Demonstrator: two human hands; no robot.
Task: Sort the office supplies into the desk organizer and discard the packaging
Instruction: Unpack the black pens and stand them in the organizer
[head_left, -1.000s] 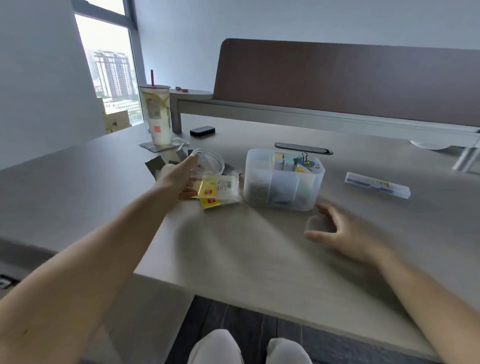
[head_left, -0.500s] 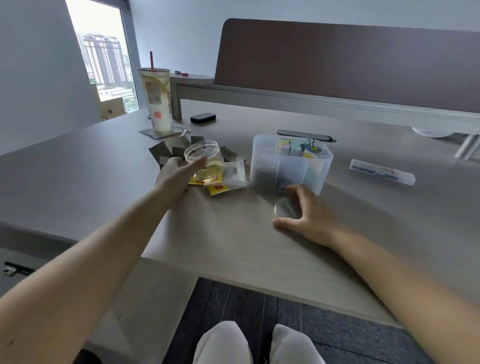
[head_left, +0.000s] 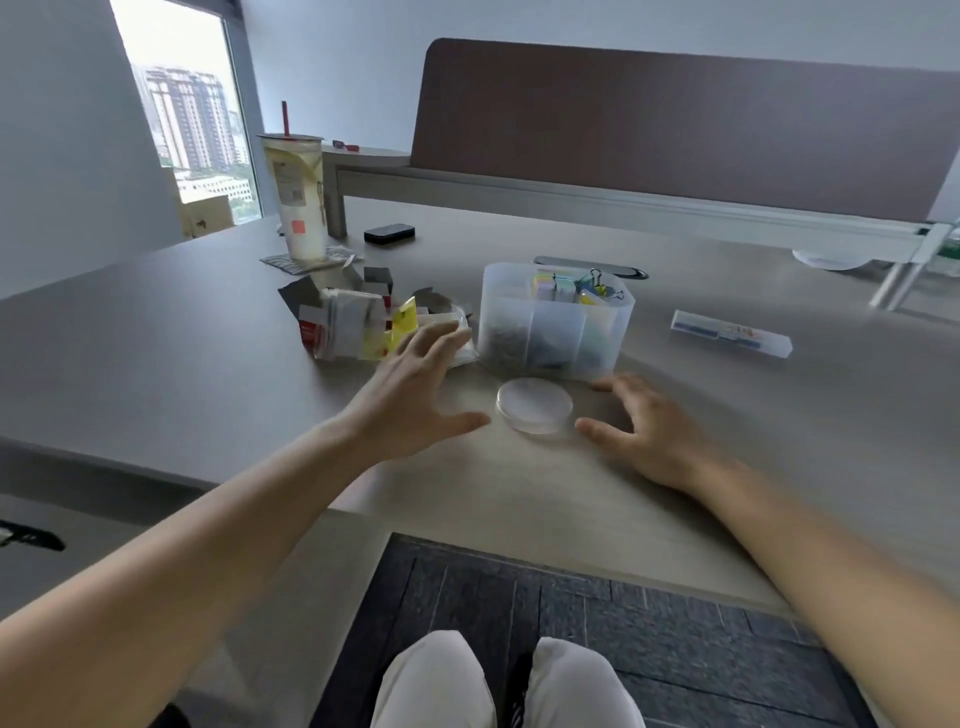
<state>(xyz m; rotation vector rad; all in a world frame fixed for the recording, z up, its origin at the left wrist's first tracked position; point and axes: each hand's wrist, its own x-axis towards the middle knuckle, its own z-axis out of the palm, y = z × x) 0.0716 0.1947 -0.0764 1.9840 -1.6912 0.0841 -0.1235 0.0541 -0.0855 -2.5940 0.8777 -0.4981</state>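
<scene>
A translucent desk organizer (head_left: 556, 325) stands mid-table, with sticky notes and coloured binder clips in its back compartments. In front of it a round clear lid (head_left: 534, 405) lies flat on the table. My left hand (head_left: 410, 387) hovers spread just left of the lid, fingers straight, holding nothing. To the lid's right, my right hand (head_left: 647, 423) rests on the table with relaxed fingers, apart from the lid. A heap of packaging (head_left: 363, 325), torn grey card, clear plastic and yellow labels, lies left of the organizer, with a clear jar lying on its side in it.
A tall drink cup with a red straw (head_left: 300, 200) stands at the back left on wrappers. A black case (head_left: 389, 234) lies behind the heap. A long clear box (head_left: 730, 332) lies to the right. A brown partition (head_left: 675, 135) closes the far edge.
My left hand let go of the clear jar, which now lies tipped in the packaging heap, and drew back toward the lid. My right hand released the lid and opened beside it.
</scene>
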